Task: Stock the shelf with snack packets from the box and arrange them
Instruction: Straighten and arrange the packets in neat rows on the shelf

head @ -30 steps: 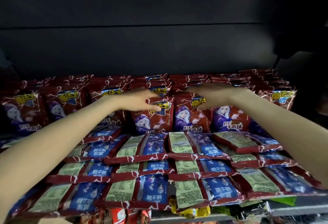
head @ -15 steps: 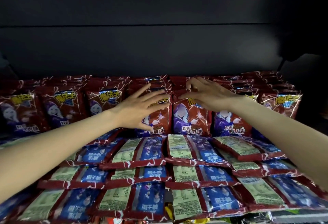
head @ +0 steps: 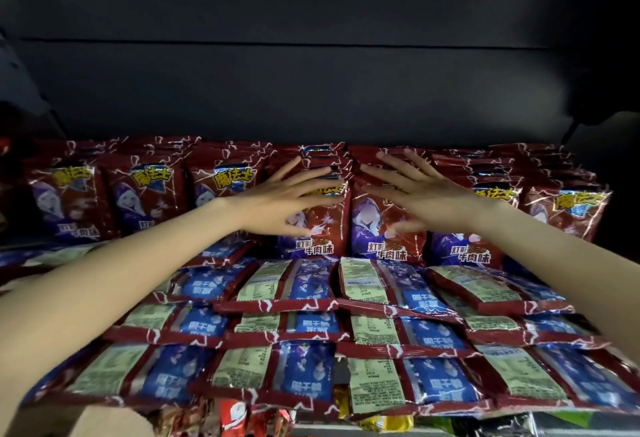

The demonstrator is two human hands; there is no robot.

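Nearly stocked: upright packets in a row at 12 o'clock, flat packets in rows toward 6, shelf edge barely showing at 5; box possibly the tan corner at 7, contents unseen, so remaining stock unknown. Left hand and right hand both flat, fingers spread, gripping nothing, over the two middle upright packets; touching or just above, can't tell. Other snacks below at 6, dark back panel at 12; nothing blocking.
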